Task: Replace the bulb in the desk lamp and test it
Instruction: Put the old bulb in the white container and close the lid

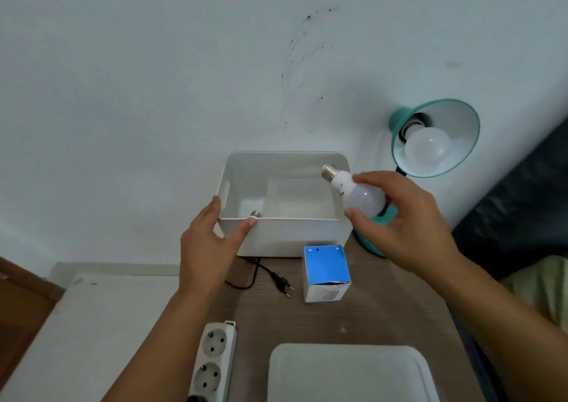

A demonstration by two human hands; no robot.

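Head view. Your right hand grips a white bulb, thumb and fingers curled round its frosted globe. You hold it in the air over the right end of the white bin. Its long axis is tilted: the metal screw base points up and left, toward the wall, and the globe points down and right into your palm. There is small dark print on the bulb's white collar, too small to read.

Your left hand holds the bin's near left corner, thumb on the front wall, fingers along the left side. Inside the bin, at its near left, the metal screw base of another bulb shows just above the front wall.

Right of the bin stands the teal desk lamp, shade tilted toward you, with a frosted bulb seated in its socket, globe facing out and down.

In front of the bin: a blue-topped carton with print on its front face, too blurred to read; left of it the lamp's black plug, lying loose on the wooden tabletop. Nearer you, a white power strip and a white tray.
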